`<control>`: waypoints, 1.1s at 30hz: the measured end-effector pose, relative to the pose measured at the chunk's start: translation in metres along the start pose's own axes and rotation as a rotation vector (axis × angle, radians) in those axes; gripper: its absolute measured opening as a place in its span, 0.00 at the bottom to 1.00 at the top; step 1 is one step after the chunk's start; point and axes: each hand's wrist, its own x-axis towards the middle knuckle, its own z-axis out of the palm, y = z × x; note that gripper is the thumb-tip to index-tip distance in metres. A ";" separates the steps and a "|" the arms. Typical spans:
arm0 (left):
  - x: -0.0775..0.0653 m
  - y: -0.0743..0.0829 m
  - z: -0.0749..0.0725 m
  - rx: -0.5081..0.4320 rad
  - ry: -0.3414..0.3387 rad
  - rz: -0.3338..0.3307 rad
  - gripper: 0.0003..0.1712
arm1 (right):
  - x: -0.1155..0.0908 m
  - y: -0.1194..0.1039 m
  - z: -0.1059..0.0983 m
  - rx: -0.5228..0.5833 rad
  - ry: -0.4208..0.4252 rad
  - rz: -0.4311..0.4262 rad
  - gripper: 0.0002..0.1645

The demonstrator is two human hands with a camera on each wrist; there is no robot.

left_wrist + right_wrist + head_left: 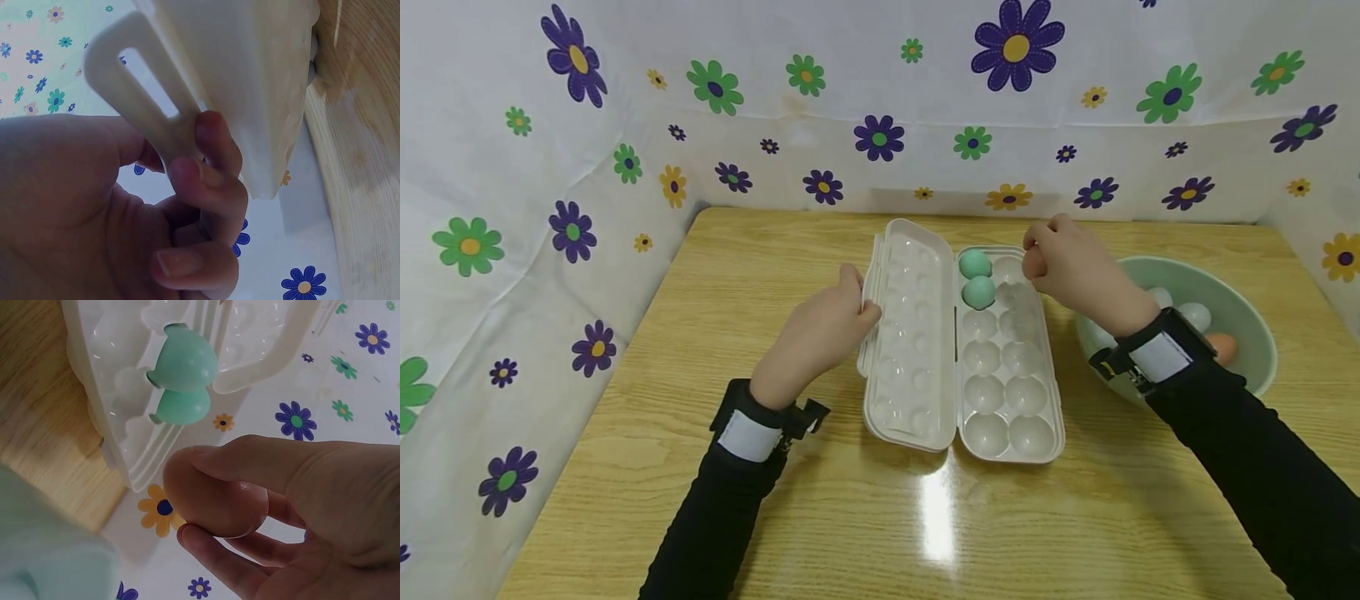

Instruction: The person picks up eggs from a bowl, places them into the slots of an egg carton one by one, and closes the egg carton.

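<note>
A white plastic egg carton lies open on the wooden table, its lid raised to the left. My left hand grips the looped handle at the lid's outer edge, fingers curled round it. In the far end of the left row sit two mint-green eggs, side by side. My right hand holds a brown egg between thumb and fingers, beside the carton's far right corner. Most of that egg is hidden by the hand in the head view.
A pale green bowl stands right of the carton, under my right forearm. It holds white eggs and a brown egg. A flower-printed cloth hangs behind and beside the table.
</note>
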 end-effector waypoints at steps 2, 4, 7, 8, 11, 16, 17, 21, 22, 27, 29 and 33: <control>0.000 0.000 0.000 0.001 0.001 0.001 0.24 | 0.004 -0.001 0.004 0.003 -0.013 -0.004 0.21; 0.000 0.000 0.000 0.001 0.000 0.002 0.24 | 0.008 -0.002 0.007 0.001 -0.024 -0.008 0.21; -0.001 0.000 0.000 0.003 0.001 0.006 0.23 | 0.012 -0.003 0.013 -0.001 -0.041 -0.004 0.21; 0.000 0.000 0.000 0.002 0.002 0.006 0.23 | 0.013 -0.003 0.015 -0.002 -0.048 0.000 0.22; 0.000 0.000 -0.001 0.004 0.003 0.005 0.23 | 0.017 -0.002 0.021 -0.003 -0.055 0.001 0.22; 0.000 -0.001 0.000 0.008 0.000 -0.003 0.23 | 0.019 -0.002 0.032 0.018 -0.055 -0.015 0.18; 0.000 0.000 0.000 0.008 0.001 -0.003 0.23 | 0.019 -0.001 0.034 0.020 -0.054 -0.020 0.17; 0.000 0.000 0.000 0.009 0.005 -0.002 0.23 | 0.018 -0.001 0.039 0.010 -0.045 -0.046 0.15; 0.000 0.000 0.000 0.008 0.005 -0.001 0.23 | 0.018 -0.001 0.039 0.008 -0.044 -0.050 0.16; 0.000 0.001 0.000 0.014 0.009 0.001 0.22 | 0.016 -0.001 0.043 -0.014 -0.055 -0.066 0.17; 0.000 0.001 0.000 0.014 0.009 0.003 0.22 | 0.015 -0.001 0.044 -0.019 -0.060 -0.066 0.16; 0.000 0.001 0.001 0.014 0.011 0.008 0.21 | 0.015 -0.002 0.046 -0.016 -0.075 -0.062 0.16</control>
